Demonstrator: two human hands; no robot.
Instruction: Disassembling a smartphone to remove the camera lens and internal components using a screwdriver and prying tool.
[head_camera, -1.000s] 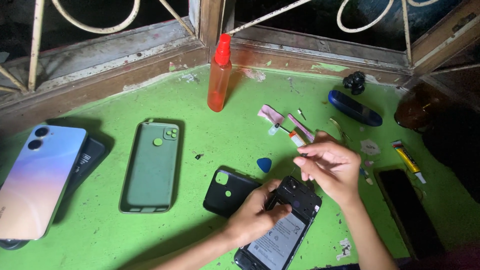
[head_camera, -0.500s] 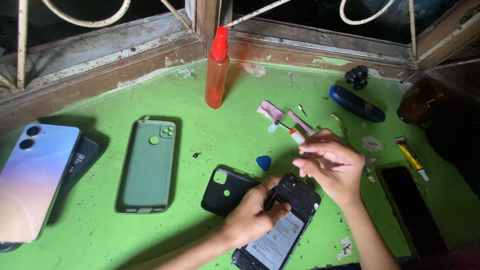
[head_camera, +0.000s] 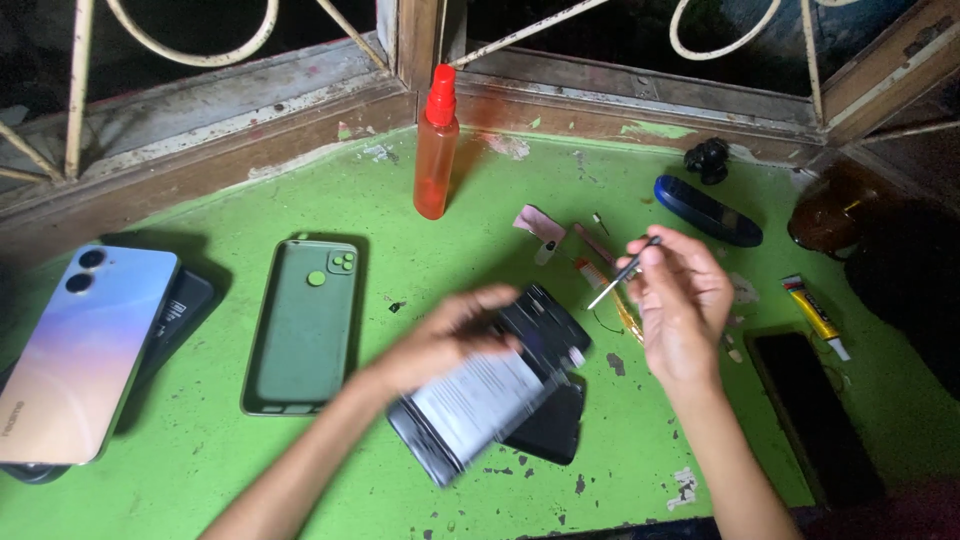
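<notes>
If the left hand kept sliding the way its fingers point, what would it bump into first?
Probably the right hand, which holds a thin tool. The left hand lies on the opened phone, fingers pointing right; depth is unclear and the hand is blurred.

Chipped green painted table, matt green rubbery case, translucent orange plastic bottle.

Left hand grips opened phone, blurred, tilted over a black back cover on the green table. Right hand pinches a thin tool, raised beside the phone. Green case and orange spray bottle to the left.
</notes>
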